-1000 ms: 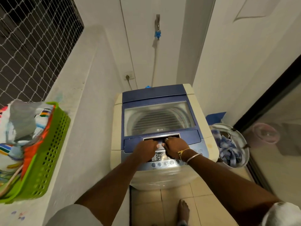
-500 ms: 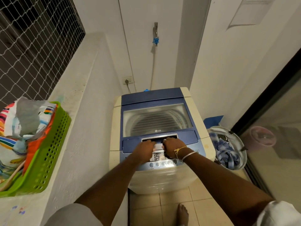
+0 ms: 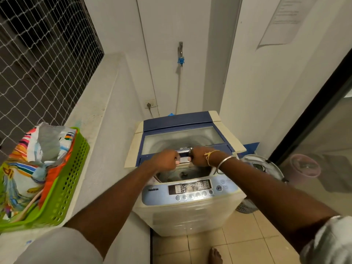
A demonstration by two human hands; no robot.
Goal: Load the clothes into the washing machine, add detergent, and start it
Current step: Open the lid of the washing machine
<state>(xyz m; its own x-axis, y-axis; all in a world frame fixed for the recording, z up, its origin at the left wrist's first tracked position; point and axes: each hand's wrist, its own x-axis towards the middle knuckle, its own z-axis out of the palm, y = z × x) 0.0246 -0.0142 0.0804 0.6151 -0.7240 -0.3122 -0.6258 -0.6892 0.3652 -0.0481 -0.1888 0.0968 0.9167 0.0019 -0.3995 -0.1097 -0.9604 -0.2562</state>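
Washing machine (image 3: 182, 187): top-loading unit standing on the tiled floor (image 3: 247, 244) in a narrow corner. Its left side runs close along a low white wall (image 3: 99, 130); its back is near the rear wall, below a tap (image 3: 180, 52) and a socket (image 3: 150, 104). On its right side a basin (image 3: 266, 168) with clothes stands just beside it, and past that is a glass door (image 3: 323, 149). Open floor lies only in front of the machine. The lid (image 3: 181, 138) is raised at its front edge and tilted, leaving a gap through which part of the drum is visible; the contents of the drum cannot be made out. The control panel (image 3: 190, 188) faces the person and is uncovered.

The left hand (image 3: 165, 161) is closed in a fist around the lid handle (image 3: 183, 155). The right hand (image 3: 200, 156) is closed on the same handle, just beside the left, with bangles on its wrist.

A green basket (image 3: 62, 187) holding a torn packet (image 3: 38, 149) rests on top of the low wall, at the left.
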